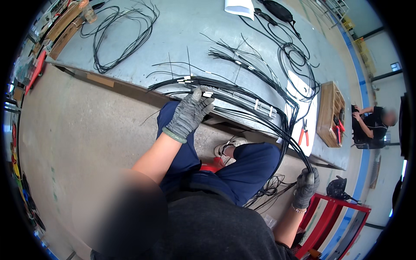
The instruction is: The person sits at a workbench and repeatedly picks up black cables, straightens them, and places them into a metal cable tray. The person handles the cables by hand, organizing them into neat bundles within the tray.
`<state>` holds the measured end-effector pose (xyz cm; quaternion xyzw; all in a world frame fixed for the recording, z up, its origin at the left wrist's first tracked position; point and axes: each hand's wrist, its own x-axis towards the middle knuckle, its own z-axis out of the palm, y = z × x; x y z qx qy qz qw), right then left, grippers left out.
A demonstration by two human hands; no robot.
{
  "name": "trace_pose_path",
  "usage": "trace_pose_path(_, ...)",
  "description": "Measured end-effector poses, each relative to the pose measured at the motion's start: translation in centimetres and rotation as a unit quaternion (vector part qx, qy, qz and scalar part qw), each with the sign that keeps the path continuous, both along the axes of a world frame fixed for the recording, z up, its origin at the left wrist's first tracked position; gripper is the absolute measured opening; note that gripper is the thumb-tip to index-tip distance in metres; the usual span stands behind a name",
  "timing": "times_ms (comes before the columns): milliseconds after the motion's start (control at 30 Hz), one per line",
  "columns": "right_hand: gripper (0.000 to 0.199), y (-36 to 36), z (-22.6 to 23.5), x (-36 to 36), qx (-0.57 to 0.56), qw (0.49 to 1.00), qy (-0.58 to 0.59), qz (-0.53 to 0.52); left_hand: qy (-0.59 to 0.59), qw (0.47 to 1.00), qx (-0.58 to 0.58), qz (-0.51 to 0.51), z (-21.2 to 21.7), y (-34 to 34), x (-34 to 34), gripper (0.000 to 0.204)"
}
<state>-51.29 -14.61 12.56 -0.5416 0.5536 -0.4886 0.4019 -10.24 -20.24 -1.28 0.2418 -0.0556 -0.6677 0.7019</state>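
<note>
A thick bundle of black cables (242, 99) runs along the near edge of the grey metal table (182, 32) and bends down at the right. My left hand (190, 108), in a grey knit glove, has its fingers closed round some cable ends near a white label (208, 94). At the lower right, my gloved right hand (306, 186) is wrapped round the bundle where it hangs off the table. Beneath the cables lies a long grey terminal strip (236, 99). More labelled black wires (242, 65) fan out behind it.
Red-handled pliers (304, 133) lie on white paper beside a wooden tool box (331, 115). Coiled black wires (123, 41) rest at the far left of the table. A red cart (333, 216) stands at the right. Another person (372, 125) is beyond the table.
</note>
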Motion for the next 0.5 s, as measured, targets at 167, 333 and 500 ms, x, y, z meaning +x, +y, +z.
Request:
trace_pose_path(167,0.048,-0.7,-0.3,-0.3,0.036,0.998,0.039,-0.033,-0.114,0.993,0.03,0.024,4.9,0.8,1.3,0.033)
trace_pose_path(333,0.039,-1.6,0.2,0.4,0.086,0.995,-0.056,0.016,-0.193,0.981,-0.009,0.013,6.8,0.3,3.8,0.031)
trace_pose_path(500,0.037,-1.9,-0.1,0.0,0.095,0.989,-0.106,0.041,-0.159,0.987,0.004,0.014,7.4,1.6,3.9,0.029)
